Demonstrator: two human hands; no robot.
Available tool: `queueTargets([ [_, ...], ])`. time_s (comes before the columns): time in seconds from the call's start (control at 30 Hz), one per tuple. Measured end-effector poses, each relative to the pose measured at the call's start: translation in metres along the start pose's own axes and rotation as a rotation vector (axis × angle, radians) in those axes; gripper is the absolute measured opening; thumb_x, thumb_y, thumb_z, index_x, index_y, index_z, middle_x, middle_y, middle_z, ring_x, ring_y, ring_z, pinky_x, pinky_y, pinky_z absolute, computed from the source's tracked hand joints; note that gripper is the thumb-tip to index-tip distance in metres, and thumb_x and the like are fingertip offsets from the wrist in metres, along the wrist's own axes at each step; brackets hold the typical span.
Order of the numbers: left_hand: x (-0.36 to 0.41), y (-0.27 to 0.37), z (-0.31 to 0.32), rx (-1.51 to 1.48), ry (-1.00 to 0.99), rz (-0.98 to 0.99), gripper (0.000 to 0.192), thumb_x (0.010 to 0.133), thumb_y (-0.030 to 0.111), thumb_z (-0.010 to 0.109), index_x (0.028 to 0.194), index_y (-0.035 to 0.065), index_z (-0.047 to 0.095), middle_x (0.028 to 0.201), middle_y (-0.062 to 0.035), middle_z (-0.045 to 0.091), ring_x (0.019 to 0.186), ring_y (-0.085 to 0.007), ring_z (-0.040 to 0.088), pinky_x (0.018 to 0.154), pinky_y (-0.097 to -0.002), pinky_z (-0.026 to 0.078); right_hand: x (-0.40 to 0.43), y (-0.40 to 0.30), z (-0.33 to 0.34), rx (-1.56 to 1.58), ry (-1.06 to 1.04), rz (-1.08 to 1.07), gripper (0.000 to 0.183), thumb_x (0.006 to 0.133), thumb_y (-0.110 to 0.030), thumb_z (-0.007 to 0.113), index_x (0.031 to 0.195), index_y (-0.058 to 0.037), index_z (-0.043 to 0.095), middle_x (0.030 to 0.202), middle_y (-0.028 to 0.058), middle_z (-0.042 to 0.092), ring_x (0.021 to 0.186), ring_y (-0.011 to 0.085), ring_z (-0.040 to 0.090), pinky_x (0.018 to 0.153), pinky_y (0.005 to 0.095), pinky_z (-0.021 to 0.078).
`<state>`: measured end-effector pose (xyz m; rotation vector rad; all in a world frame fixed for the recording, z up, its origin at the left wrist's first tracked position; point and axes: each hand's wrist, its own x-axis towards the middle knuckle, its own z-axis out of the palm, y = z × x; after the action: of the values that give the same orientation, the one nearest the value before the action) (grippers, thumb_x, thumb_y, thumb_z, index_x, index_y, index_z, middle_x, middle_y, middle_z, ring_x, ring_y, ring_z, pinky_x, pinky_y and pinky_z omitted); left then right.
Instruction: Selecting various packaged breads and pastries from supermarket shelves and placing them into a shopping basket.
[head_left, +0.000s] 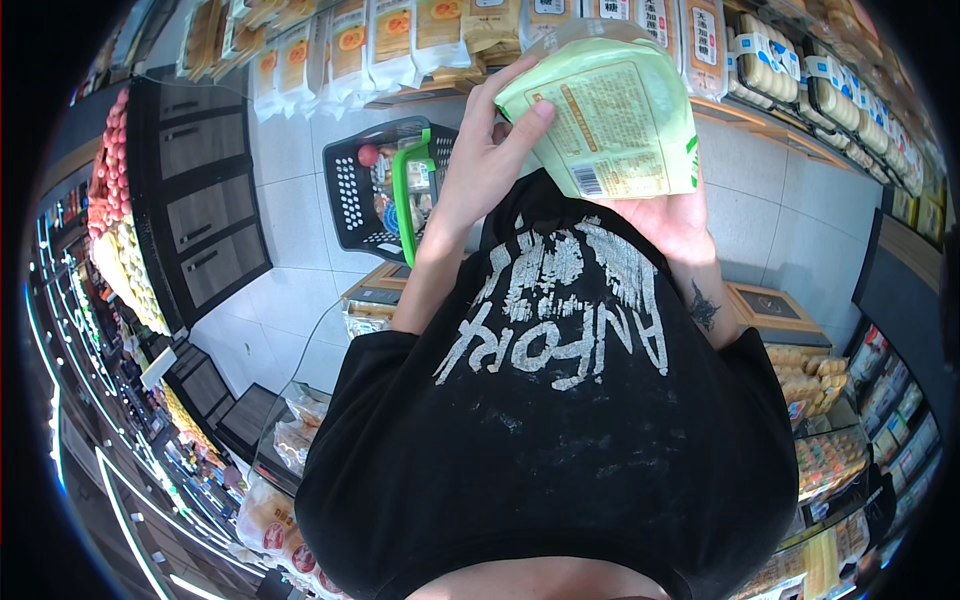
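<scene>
A pale green plastic food package (607, 127) with printed text and a barcode is held up in front of my chest. My left hand (491, 146) grips its left edge, the thumb on the printed face and the fingers behind. Under its lower right side lies my right hand (667, 225), palm up and supporting it; its fingers are mostly hidden by the package. A black shopping basket (349, 206) with a green handle (405, 202) sits beyond my left forearm, with a round pink item (367, 155) and several packaged goods inside.
Packaged baked goods (394, 37) line the shelf ahead, and trays of pale buns (765, 64) continue at the right. On the left, fruit (116, 172) is piled above dark drawers (210, 217). Bagged goods (814, 375) stand beside me at the right. Grey tiles (292, 217) cover the floor.
</scene>
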<state>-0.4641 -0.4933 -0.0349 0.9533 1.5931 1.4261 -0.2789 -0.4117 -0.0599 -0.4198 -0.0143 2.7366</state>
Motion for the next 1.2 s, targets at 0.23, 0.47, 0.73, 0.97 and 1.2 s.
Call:
queueTargets([
  [0.23,0.012,0.0,0.0,0.106,0.034,-0.115,0.049,0.086,0.036,0.058,0.122,0.0054,0.047,0.113,-0.0146,0.046,0.107,-0.0223,0.047,0.092,-0.0317,0.037,0.003,0.004,-0.001,0.129,-0.038,0.044,0.072,0.087,-0.06,0.027,0.138,-0.0099,0.026,0.139,0.0144,0.032,0.126,0.0343,0.034,0.101,0.0544,0.0296],
  [0.47,0.016,-0.004,0.0,0.127,0.028,-0.172,0.048,0.086,0.038,0.056,0.121,0.0057,0.048,0.115,-0.0146,0.046,0.108,-0.0213,0.046,0.093,-0.0318,0.036,0.001,0.01,-0.006,0.088,0.026,0.025,0.07,0.088,-0.06,0.027,0.139,-0.0128,0.024,0.141,0.013,0.03,0.127,0.0333,0.033,0.101,0.056,0.0281],
  [0.73,0.008,-0.019,-0.018,-0.279,-0.214,-0.145,0.055,0.089,0.051,0.04,0.123,0.0078,0.035,0.119,-0.0066,0.043,0.109,-0.0156,0.043,0.095,-0.0334,0.033,-0.003,0.0,0.016,-0.59,0.38,-0.331,0.059,0.092,-0.044,0.036,0.134,-0.0039,0.031,0.134,0.0123,0.039,0.118,0.0276,0.045,0.1,0.0377,0.0341],
  [0.97,0.008,-0.017,-0.023,-0.066,-0.359,-0.08,0.115,0.069,0.075,0.05,0.14,0.001,-0.002,0.145,-0.023,0.008,0.135,-0.03,0.007,0.109,-0.0389,0.01,0.006,-0.009,0.026,-1.194,0.365,-0.569,0.063,0.086,-0.031,0.056,0.129,0.0024,0.025,0.116,0.0188,0.048,0.108,0.0217,0.048,0.093,0.0311,0.0373],
  [1.2,0.026,0.029,-0.051,-0.298,-0.228,-0.094,0.098,0.067,0.042,0.07,0.135,-0.0048,0.018,0.131,-0.0169,0.036,0.123,-0.0247,0.034,0.103,-0.0363,0.026,0.04,-0.02,0.092,-1.658,0.155,-0.888,0.078,0.067,-0.03,0.073,0.125,0.0055,0.035,0.112,0.0222,0.043,0.108,0.0344,0.045,0.09,0.0387,0.0393],
])
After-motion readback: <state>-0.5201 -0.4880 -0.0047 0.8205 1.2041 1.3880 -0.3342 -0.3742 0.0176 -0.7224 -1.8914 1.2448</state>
